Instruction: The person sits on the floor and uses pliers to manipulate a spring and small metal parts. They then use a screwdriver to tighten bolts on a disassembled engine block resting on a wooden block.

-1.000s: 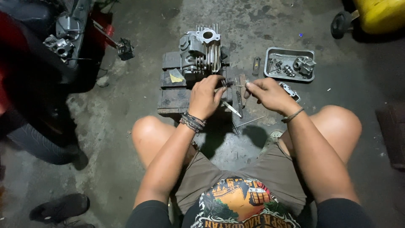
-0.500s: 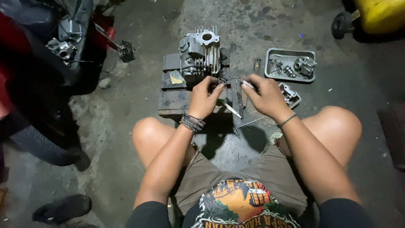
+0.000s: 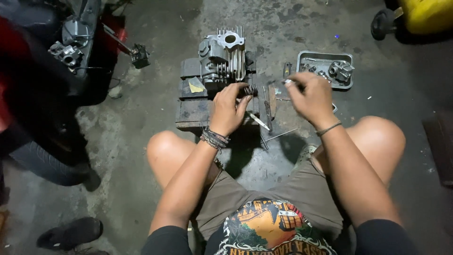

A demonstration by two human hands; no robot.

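Head view: stained concrete floor point(image 3: 141, 141), dim workshop. Finned engine cylinder point(image 3: 224, 59) on wooden block point(image 3: 193, 113). Left hand point(image 3: 229, 111) pinches coil spring point(image 3: 250, 89) beside cylinder. Right hand point(image 3: 309, 97) curled, contents unclear. Metal tray point(image 3: 325, 59) right; motorcycle point(image 3: 56, 61) left.

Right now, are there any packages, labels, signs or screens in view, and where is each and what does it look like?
Yellow slip: on the wooden block left of the engine cylinder, small, creased, no print legible.
Shirt print: bottom centre on the person's dark shirt, orange, white and green picture.
Yellow container: top right corner, rounded, no label visible.
No screens or signs.
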